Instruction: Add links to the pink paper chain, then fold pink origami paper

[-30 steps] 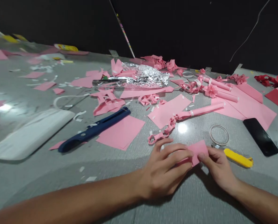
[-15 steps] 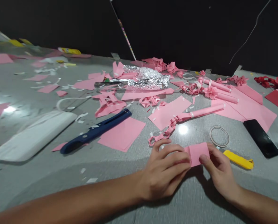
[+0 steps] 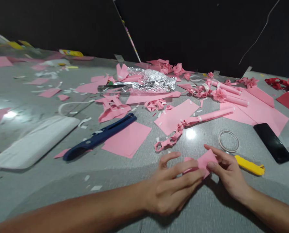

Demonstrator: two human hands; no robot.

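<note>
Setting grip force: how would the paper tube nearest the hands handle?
Rolled paper, so the tube is probably light and easily crushed. Round sides may let it roll. The looped chain at its left end, if joined, would likely sag.

No txt, nos., brands or signs legible anywhere in frame. Yellow tube (image 3: 71,52), upper L, seems to have markings, too blurry to read; patterned stick (image 3: 132,43), top ctr., ditto, too small to tell.

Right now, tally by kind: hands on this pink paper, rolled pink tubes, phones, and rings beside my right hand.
Left hand, right hand on pink paper: 2
Rolled pink tubes: 3
Phones: 1
Rings beside right hand: 1
Total: 7
</note>
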